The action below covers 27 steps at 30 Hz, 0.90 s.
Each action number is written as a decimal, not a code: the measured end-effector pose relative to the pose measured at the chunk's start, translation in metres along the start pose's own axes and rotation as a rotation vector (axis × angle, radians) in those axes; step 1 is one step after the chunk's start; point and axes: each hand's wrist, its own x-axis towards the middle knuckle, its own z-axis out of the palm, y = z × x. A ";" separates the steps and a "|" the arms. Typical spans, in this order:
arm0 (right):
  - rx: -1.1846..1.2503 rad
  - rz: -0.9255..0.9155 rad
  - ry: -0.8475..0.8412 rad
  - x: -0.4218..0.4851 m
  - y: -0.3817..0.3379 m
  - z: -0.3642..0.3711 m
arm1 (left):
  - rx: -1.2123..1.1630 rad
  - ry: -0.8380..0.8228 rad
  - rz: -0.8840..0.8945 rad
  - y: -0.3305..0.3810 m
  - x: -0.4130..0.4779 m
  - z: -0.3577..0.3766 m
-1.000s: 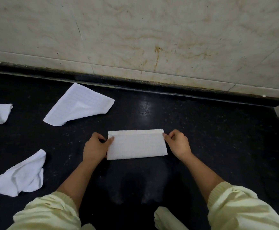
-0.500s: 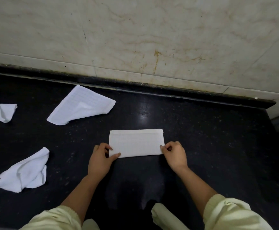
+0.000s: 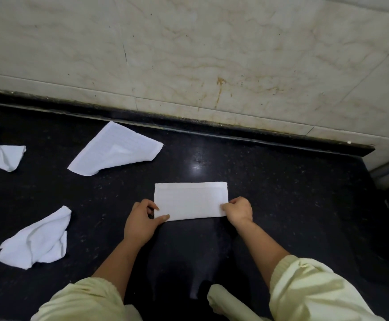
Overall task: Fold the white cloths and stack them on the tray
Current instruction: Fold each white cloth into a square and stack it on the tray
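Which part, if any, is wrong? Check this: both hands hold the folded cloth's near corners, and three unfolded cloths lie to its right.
The side is wrong. The head view shows the three unfolded cloths lying to the left of the folded cloth, not its right. The left hand and right hand hold its near corners.

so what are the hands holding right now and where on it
Both hands hold the folded cloth: the left hand pinches its near left corner, the right hand its near right corner.
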 end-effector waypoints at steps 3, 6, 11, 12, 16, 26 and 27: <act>0.165 -0.010 -0.005 -0.001 -0.003 -0.004 | 0.004 -0.002 0.005 -0.001 0.002 0.000; 0.446 0.096 -0.020 -0.003 -0.009 -0.008 | -0.021 0.020 -0.004 -0.003 0.003 0.000; 0.514 0.004 -0.038 -0.012 -0.027 -0.008 | -0.132 -0.010 -0.052 -0.009 0.009 -0.003; 0.493 -0.061 -0.055 -0.016 -0.032 -0.007 | -0.135 -0.013 -0.055 -0.009 0.010 -0.003; 0.418 -0.261 -0.139 -0.035 -0.055 0.004 | -0.155 -0.006 -0.058 -0.012 0.009 -0.002; 0.068 -0.355 -0.248 -0.057 -0.083 0.064 | -0.147 -0.011 -0.043 -0.012 0.012 -0.001; 0.045 -0.349 -0.249 -0.058 -0.082 0.069 | -0.153 -0.008 -0.041 -0.012 0.012 -0.001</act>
